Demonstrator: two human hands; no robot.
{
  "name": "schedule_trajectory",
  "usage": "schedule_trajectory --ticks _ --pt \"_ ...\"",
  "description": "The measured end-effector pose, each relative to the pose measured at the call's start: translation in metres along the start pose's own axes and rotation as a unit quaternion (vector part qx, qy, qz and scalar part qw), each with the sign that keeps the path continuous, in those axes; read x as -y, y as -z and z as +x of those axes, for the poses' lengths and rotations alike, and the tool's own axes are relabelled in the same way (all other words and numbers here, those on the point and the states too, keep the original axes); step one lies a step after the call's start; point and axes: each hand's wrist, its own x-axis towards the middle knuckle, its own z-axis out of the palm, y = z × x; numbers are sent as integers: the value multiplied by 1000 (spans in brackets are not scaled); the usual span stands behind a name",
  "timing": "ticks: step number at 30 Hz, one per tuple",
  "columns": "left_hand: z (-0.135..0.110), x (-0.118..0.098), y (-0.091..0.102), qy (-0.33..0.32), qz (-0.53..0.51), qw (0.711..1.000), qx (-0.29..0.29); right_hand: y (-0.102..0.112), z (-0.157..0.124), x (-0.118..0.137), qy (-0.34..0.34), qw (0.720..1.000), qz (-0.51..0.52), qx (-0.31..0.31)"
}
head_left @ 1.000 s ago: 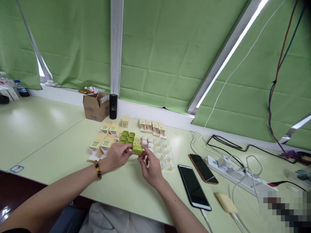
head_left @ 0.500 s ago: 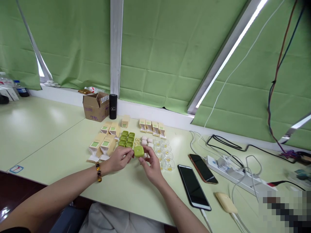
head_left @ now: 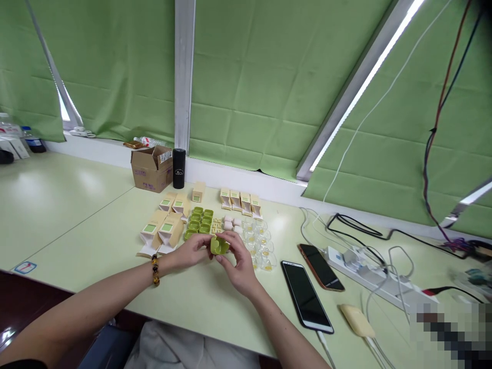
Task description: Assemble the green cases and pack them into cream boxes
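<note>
Just above the table, my right hand (head_left: 237,259) grips a small green plastic cup-like shell (head_left: 219,246), its hollow partly turned toward me. My left hand (head_left: 196,248) pinches at the shell's left edge; whether it also holds a tiny part there is hidden by the fingers. Behind my hands stand rows of similar green shells (head_left: 201,220). Small yellow pieces (head_left: 216,224) lie beside them, then whitish-pink blocks (head_left: 232,224), partly covered by my right hand. Clear plastic covers with yellow spots (head_left: 261,243) sit to the right.
Cream cartons with open flaps (head_left: 169,228) stand left, with more cartons (head_left: 241,202) at the back. A brown cardboard box (head_left: 152,169) and black tumbler (head_left: 179,168) are near the wall. Two phones (head_left: 306,294), a beige charger (head_left: 357,320) and a power strip (head_left: 365,277) with cables lie right.
The green shell has turned from showing its closed face to showing its hollow side. My left hand's fingers have shifted slightly right, against its edge.
</note>
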Motion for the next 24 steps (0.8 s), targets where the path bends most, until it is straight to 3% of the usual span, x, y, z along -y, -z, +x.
schedule_trajectory --ticks 4,8,10,13,17,20,24 --pt "2 3 7 -10 -174 984 50 4 2 1 27 998 -42 -25" --pt "2 8 12 -4 -171 984 41 2 2 4 37 998 -48 -21" --pt "3 10 13 -13 -155 988 14 0 1 5 46 998 -43 -21" --pt "6 11 14 -47 -127 988 -71 0 2 3 62 995 -52 -56" --pt "8 10 15 -86 -66 975 -192 6 4 -7 78 977 -162 -113" --pt "8 10 16 -103 -41 969 -222 9 5 -16 105 951 -279 -82" --pt "8 13 15 -112 -14 969 -219 5 8 -21 81 906 -416 -18"
